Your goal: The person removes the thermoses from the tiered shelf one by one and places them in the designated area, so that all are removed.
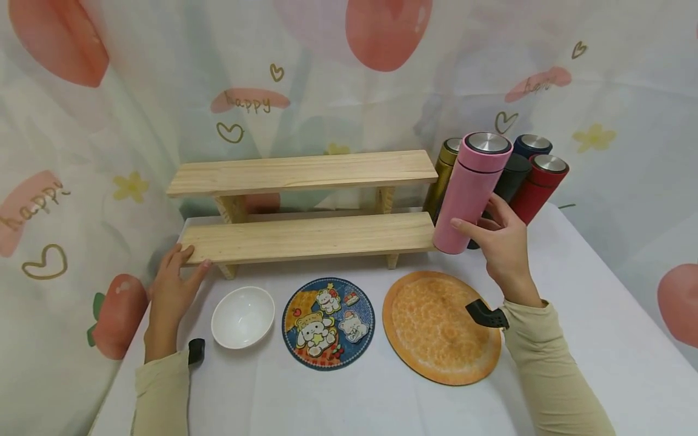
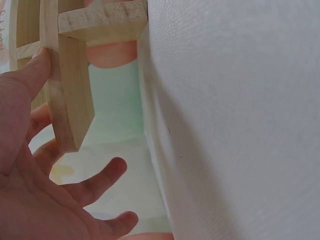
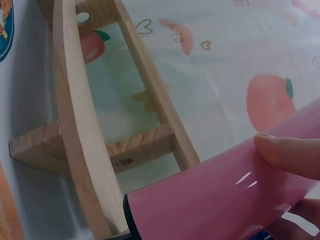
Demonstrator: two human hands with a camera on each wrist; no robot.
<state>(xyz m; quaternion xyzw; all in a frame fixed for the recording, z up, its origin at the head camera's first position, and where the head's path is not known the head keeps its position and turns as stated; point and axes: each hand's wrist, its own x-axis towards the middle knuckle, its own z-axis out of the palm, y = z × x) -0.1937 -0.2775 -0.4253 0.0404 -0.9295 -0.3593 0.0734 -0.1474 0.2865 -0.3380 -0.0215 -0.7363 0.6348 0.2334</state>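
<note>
My right hand [image 1: 504,242] grips a pink thermos [image 1: 474,194] with a steel-topped lid, thumb on the near side and fingers behind. The bottle leans a little and overlaps the right end of the lower shelf in the head view. In the right wrist view, the pink bottle's dark-rimmed base [image 3: 131,215] points toward the shelf. My left hand [image 1: 173,287] rests at the left end of a two-tier wooden shelf [image 1: 311,239]. Its thumb touches the lower board's edge [image 2: 60,100], while the outer fingers [image 2: 102,182] spread free of the wood.
Behind the pink bottle stand gold [image 1: 436,188], black [image 1: 511,178], red [image 1: 541,188] and navy [image 1: 533,144] thermoses. In front of the shelf lie a white bowl [image 1: 243,318], a round cartoon mat [image 1: 328,324] and a round bread-patterned mat [image 1: 442,327]. A printed curtain [image 1: 327,72] hangs behind.
</note>
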